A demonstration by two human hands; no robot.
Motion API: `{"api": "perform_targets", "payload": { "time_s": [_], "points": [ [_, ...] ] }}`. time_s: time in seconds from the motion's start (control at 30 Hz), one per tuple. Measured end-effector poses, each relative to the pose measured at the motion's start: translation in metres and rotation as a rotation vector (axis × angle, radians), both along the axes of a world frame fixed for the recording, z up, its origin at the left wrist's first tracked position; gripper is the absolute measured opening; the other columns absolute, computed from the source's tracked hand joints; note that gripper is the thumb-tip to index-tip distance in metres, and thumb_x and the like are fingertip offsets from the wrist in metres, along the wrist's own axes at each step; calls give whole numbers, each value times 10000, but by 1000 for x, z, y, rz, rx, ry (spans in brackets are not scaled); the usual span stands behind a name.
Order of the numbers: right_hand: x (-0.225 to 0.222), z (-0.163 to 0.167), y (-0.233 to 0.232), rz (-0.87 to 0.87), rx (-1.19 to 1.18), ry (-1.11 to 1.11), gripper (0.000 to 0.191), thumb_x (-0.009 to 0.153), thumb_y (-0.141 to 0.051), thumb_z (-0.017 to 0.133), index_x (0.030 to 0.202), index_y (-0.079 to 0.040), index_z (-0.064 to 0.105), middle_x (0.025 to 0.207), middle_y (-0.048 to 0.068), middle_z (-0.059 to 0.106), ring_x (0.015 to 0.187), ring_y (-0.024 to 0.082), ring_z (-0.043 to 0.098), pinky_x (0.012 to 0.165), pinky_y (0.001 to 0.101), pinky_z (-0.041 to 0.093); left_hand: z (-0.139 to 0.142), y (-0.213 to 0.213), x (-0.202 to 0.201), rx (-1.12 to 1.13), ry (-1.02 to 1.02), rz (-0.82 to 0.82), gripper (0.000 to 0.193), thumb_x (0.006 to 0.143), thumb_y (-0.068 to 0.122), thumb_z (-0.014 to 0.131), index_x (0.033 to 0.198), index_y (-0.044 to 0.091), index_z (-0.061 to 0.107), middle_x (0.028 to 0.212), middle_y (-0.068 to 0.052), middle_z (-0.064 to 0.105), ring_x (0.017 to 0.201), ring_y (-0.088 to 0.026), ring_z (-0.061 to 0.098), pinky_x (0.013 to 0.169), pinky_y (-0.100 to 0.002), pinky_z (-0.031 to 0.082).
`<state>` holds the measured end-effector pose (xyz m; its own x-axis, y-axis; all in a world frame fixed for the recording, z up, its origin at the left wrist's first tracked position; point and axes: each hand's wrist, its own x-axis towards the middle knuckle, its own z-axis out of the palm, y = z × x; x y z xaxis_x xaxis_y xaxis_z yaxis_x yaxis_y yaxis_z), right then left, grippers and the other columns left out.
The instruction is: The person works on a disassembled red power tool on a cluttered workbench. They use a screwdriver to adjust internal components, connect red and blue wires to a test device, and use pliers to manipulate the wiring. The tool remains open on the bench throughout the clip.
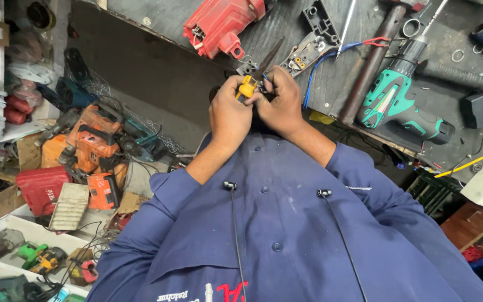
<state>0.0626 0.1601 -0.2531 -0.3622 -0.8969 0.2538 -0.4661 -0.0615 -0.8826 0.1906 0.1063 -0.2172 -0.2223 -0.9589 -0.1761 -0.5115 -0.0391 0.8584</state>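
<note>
1. The dark, scuffed worktop (331, 84) runs across the far side of the scene. Loose parts lie spread over it, so nothing there looks reassembled.
2. A red plastic power-tool housing (219, 22) lies at the far edge of the worktop, apart from the hands and untouched.
3. A green and black cordless drill (401, 100) lies on its side to the right, well apart from the hands and not in use.
4. A long brown metal pipe (367, 70) lies slanted just left of the drill.
5. A grey switch block with brass contacts (303, 53) lies just beyond the hands. Blue and red wires (336, 50) trail from it, loose at the far end; I judge the wiring unfinished.
6. The left hand (229, 114) is closed around the yellow handle of a small yellow-handled plier-like tool (247, 88), held in the air just near of the worktop edge.
7. The right hand (282, 106) meets it from the right. Its fingers (272, 84) are pressed together on a small part at the tool's dark tip; what they pinch is too small to tell.
8. Judged from this, the work sits mid-way: the pieces are open and the small part is in hand, not yet fitted.
</note>
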Motion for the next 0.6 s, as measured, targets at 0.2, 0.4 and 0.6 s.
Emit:
{"api": "perform_targets", "payload": {
  "time_s": [0.2, 0.4, 0.6],
  "points": [
    [0, -10, -12, -152, -74, -232, 487, 951, -5, 869, 819, -66, 404, 786, 34, 418, 674, 105, 376, 597, 273, 311, 10, 6, -10, 26, 127, 104, 251, 997, 256, 700, 1097, 34, 638, 906, -114, 698, 819, -217, 670, 775, -360, 542],
    [-19, 17, -6, 179, -68, -737, 214, 1043, -69, 686, 1060, -56, 473, 1060, 26, 504, 914, 99, 513, 756, 250, 512, 33, -72, 56, -234, -18, 107, 312, 1121, 241, 758, 1167, 7, 557, 930, -167, 587, 884, -306, 593, 810, -378, 539],
    [-35, 55, 6, 24, 60, -350, 151, 1064, -54, 648, 1202, -32, 704, 1224, 89, 631, 1054, 126, 658, 726, 242, 610, 40, -182, 95, -397, -151, 10, 572, 926, 126, 723, 1417, 47, 442, 1306, -146, 521, 1081, -326, 666, 955, -395, 549]
  ]
}}
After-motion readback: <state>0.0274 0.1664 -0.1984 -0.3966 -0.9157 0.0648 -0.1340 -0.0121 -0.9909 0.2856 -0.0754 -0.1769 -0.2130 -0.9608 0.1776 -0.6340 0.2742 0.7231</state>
